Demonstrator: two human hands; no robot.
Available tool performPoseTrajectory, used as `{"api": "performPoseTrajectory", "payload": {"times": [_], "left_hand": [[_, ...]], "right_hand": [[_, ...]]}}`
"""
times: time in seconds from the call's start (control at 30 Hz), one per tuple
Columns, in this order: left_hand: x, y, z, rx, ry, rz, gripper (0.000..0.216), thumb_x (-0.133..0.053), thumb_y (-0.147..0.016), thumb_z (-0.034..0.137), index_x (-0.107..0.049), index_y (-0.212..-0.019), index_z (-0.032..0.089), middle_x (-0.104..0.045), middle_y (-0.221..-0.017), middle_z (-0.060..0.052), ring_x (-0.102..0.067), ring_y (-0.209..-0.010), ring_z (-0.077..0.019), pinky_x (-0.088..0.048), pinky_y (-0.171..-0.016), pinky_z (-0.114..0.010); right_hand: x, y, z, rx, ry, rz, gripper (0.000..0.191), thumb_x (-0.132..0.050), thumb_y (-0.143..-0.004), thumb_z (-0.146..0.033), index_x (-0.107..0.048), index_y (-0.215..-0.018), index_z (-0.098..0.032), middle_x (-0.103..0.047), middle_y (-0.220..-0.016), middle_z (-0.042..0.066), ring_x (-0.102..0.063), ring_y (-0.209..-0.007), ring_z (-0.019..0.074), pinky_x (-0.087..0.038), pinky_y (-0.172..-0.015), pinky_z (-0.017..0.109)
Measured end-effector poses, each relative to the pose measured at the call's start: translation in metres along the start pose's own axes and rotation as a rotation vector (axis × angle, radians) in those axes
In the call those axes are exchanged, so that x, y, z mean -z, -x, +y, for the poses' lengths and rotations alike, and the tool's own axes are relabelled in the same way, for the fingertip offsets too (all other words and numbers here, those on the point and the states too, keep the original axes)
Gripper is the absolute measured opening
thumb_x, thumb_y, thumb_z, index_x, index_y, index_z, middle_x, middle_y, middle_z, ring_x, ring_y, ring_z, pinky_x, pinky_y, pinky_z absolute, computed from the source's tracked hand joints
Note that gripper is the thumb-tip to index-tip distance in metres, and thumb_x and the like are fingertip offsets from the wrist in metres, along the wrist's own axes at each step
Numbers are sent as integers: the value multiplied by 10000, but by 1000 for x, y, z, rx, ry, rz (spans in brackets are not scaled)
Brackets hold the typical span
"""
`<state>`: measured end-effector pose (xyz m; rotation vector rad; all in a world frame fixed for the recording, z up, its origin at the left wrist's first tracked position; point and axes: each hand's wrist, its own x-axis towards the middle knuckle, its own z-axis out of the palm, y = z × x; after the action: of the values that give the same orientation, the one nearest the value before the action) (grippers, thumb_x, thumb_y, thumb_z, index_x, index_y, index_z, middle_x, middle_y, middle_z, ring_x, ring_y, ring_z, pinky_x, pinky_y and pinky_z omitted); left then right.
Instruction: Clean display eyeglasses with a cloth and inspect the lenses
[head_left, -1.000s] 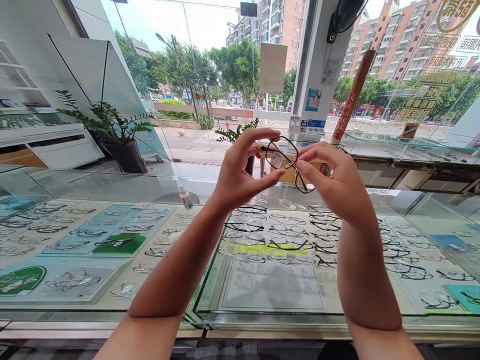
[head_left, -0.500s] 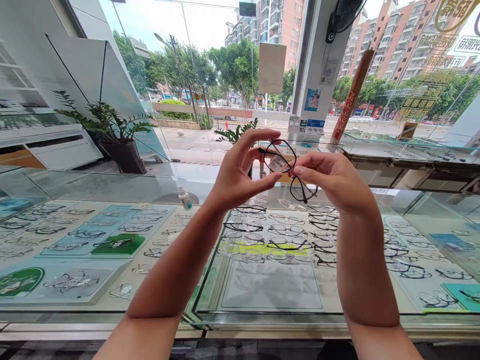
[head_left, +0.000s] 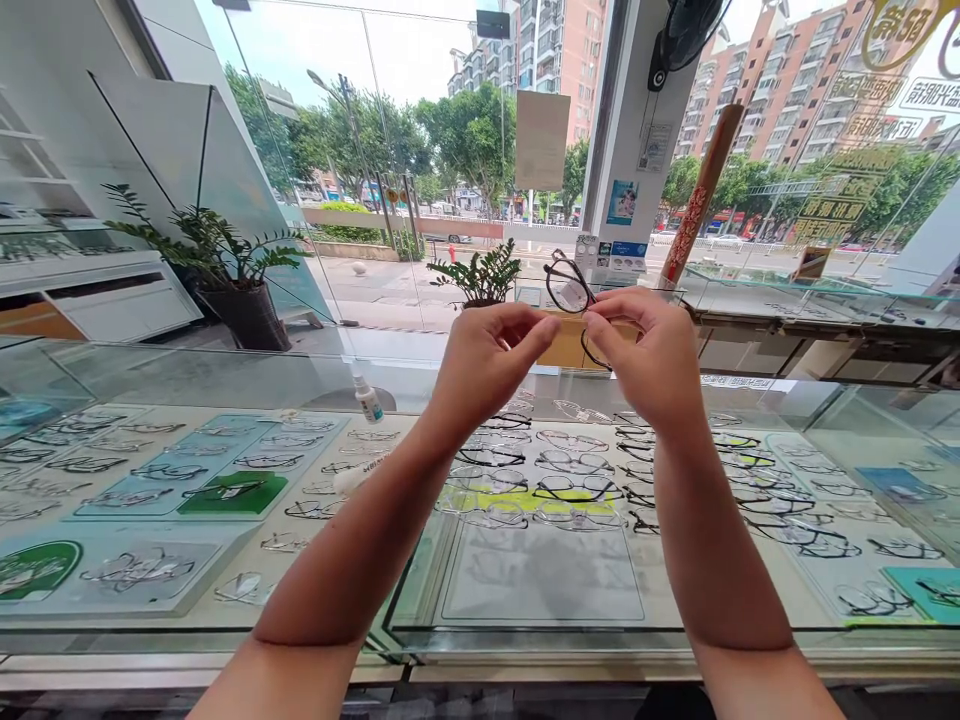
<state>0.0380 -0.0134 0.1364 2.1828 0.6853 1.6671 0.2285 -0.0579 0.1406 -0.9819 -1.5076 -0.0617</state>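
Observation:
Both my hands hold one pair of black-framed glasses (head_left: 570, 285) up at chest height above a glass display counter (head_left: 525, 640). My left hand (head_left: 491, 355) is closed in a pinch on the frame from the left. My right hand (head_left: 645, 355) is closed on it from the right, fingers curled around the lower lens. One lens sticks up above my fingers and carries a small white tag. Under the glass lie several rows of glasses (head_left: 555, 470) on trays.
A small dropper bottle (head_left: 367, 400) stands on the counter to the left. Potted plants (head_left: 225, 265) sit behind the counter near the shop window. A second glass counter (head_left: 825, 300) runs along the right. A wall fan (head_left: 686, 30) hangs above.
The glasses have turned upward so one lens now stands above my fingers. My left fingers closed down into a tighter pinch, and both hands moved closer together.

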Motion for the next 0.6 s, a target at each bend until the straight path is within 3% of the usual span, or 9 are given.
{"api": "performPoseTrajectory", "payload": {"times": [0.1, 0.23, 0.43, 0.6], "left_hand": [[-5, -2, 0, 142, 118, -184, 546, -751, -973, 691, -773, -765, 187, -567, -617, 9, -450, -589, -113, -334, -527, -266], [-8, -8, -14, 236, 171, -216, 583, -780, -916, 736, -735, -709, 193, -452, -588, 30, -360, -574, -105, -240, -519, -282], [-9, -11, -31, 285, 143, -208, 430, -799, -890, 590, -766, -740, 188, -493, -613, 23, -396, -604, -112, -285, -545, -274], [-13, -9, -29, 299, 34, -246, 311, -731, -898, 449, -787, -763, 174, -517, -596, 23, -395, -592, -113, -296, -570, -281]], "right_hand": [[-8, 4, -7, 58, 126, -27, 124, -731, -967, -203, -814, -876, -225, -837, -1067, 83, -772, -1046, 279, -588, -1000, 486], [-13, 8, -12, 35, 222, -140, 131, -703, -991, -184, -826, -963, -218, -830, -1146, 97, -753, -1083, 292, -570, -1002, 488], [-6, 7, -17, -32, 268, -275, 180, -694, -1048, -321, -836, -1031, -212, -820, -1154, 109, -736, -1061, 290, -540, -963, 461], [3, 1, -21, -112, 270, -357, 230, -704, -1048, -363, -810, -918, -205, -778, -908, 62, -657, -832, 224, -484, -822, 399]]}}
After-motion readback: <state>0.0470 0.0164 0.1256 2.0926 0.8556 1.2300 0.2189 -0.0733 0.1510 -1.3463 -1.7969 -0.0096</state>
